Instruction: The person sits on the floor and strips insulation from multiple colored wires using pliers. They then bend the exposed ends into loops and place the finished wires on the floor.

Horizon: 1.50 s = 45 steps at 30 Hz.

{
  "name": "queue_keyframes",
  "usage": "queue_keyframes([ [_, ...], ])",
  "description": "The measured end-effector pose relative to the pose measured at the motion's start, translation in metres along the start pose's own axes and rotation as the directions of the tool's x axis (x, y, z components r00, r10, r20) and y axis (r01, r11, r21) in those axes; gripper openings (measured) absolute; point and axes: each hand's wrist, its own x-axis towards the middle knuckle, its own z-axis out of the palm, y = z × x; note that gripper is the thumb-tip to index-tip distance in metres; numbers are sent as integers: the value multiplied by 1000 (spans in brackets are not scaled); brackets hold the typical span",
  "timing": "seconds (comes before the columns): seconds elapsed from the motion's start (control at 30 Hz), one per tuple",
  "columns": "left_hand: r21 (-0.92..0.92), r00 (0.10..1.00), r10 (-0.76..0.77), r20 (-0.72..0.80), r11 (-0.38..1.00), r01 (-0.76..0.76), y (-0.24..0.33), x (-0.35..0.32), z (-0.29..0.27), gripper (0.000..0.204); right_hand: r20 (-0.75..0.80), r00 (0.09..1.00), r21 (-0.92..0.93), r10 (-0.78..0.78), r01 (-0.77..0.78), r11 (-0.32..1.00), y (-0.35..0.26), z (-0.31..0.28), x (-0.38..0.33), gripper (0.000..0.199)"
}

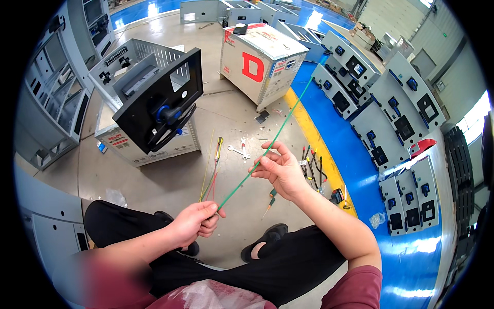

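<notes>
A long green wire [290,114] stretches diagonally between my hands and reaches up past the right one. My left hand [194,225] is closed on its lower end, thumb pressed over the fingers. Further up, my right hand [280,170] pinches the same wire between thumb and fingers. Thin yellow and red wires [212,181] rise from beside my left fist; whether they are in its grip, I cannot tell. On the floor beyond lie a yellow-and-black screwdriver [219,147] and wrenches [239,151].
Several pliers [311,166] and a green-handled screwdriver [269,200] lie right of centre. A grey cabinet with a black door [149,110] rests on a crate at left. Another wooden crate [262,56] stands ahead. Grey panels [381,136] line the blue floor at right.
</notes>
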Motion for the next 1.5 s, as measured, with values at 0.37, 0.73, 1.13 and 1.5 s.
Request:
queue_keyframes([
  [0.37,-67,999,9,31,998,-6,-2,0,4,35,72,993,104,93,-100,989,18,-5,-5,38],
  [0.73,21,990,42,-137,999,-39,-10,3,15,32,-73,995,47,69,-66,997,36,11,-6,35],
  [1.13,388,958,138,-250,921,-32,-15,4,17,29,-53,992,53,119,-116,992,32,-3,2,37],
  [1.5,614,938,238,-251,788,-35,-20,7,12,30,-162,987,-19,18,-21,1000,16,-20,12,45],
])
